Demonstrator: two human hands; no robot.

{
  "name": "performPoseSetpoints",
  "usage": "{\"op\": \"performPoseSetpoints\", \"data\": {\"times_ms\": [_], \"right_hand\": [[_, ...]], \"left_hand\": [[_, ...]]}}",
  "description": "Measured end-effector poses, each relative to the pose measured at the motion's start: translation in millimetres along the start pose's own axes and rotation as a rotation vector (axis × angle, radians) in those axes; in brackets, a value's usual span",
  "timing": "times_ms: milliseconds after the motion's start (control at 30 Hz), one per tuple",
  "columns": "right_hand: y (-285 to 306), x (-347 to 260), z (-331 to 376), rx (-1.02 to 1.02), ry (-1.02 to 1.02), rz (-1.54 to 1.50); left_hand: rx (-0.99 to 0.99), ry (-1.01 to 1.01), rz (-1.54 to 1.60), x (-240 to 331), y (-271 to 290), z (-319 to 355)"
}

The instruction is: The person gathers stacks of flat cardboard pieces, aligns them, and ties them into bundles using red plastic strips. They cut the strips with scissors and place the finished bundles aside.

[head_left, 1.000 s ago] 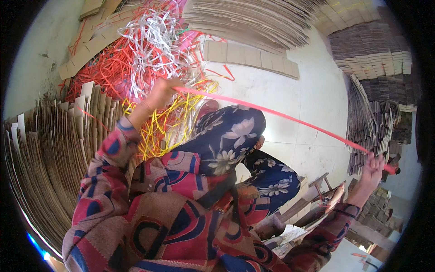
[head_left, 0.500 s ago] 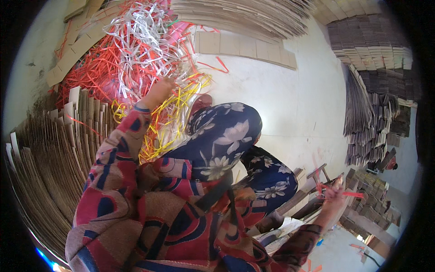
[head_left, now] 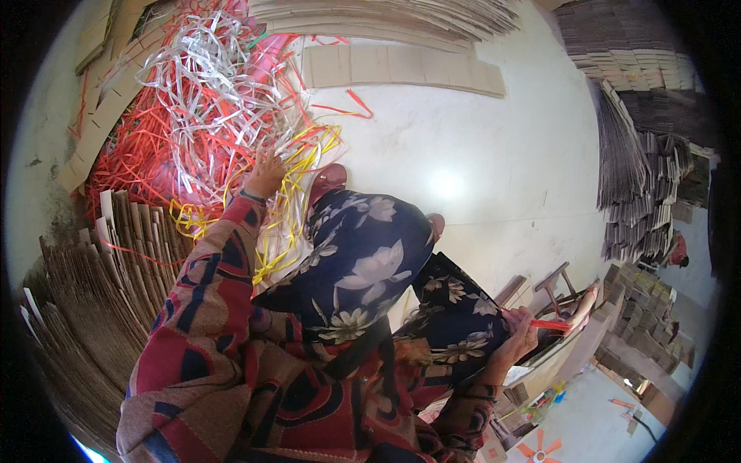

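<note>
A tangled heap of plastic strapping, red, white and yellow, lies on the floor at the upper left. My left hand (head_left: 265, 177) is at the near edge of the heap, fingers stretched toward the white straps (head_left: 204, 69) and just beside the yellow straps (head_left: 297, 174). It appears to hold nothing, though its fingertips blend into the tangle. Over by my right knee, my right hand (head_left: 519, 336) is closed around a short red strap (head_left: 552, 325), whose end sticks out to the right.
Upright cardboard sheets (head_left: 100, 285) stand packed at the left. A flat cardboard strip (head_left: 401, 65) lies ahead, below a stack of cardboard (head_left: 386, 19). More cardboard stacks (head_left: 644, 177) line the right side. An orange-bladed fan (head_left: 538, 447) is at the lower right.
My right hand has drawn in toward my knee, bringing the red strap along. My left hand has shifted slightly nearer, its fingers reaching further out over the straps. The view has tilted a little.
</note>
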State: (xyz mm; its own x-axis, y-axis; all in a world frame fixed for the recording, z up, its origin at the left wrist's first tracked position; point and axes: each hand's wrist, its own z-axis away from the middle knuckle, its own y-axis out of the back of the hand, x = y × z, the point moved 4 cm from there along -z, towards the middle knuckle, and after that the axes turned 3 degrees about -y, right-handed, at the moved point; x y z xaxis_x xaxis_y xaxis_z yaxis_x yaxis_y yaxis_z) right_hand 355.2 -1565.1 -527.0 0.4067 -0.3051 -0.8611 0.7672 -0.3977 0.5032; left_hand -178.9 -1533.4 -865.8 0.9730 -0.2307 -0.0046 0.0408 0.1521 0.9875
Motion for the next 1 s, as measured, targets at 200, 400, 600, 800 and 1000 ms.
{"op": "performPoseSetpoints", "data": {"times_ms": [200, 400, 600, 800, 1000], "right_hand": [[-2.1, -5.9, -3.9, 0.024, -0.012, -0.010], [-10.5, -20.6, -3.6, 0.012, 0.002, -0.001], [-12.0, -19.6, -5.6, 0.016, 0.003, -0.068], [-5.7, -18.7, -2.5, 0.006, 0.027, -0.141], [8.8, -6.5, -5.0, 0.061, 0.039, -0.198]], "left_hand": [[0.163, 0.144, 0.465, -39.9, 3.0, -13.5], [0.427, 0.313, 1.259, -80.8, 94.7, -13.1], [0.544, 0.268, 0.882, -131.2, 228.3, -23.6], [0.764, 0.171, 0.991, -148.1, 362.0, -13.6], [0.921, 0.265, 0.765, -158.9, 457.6, 9.9]]}}
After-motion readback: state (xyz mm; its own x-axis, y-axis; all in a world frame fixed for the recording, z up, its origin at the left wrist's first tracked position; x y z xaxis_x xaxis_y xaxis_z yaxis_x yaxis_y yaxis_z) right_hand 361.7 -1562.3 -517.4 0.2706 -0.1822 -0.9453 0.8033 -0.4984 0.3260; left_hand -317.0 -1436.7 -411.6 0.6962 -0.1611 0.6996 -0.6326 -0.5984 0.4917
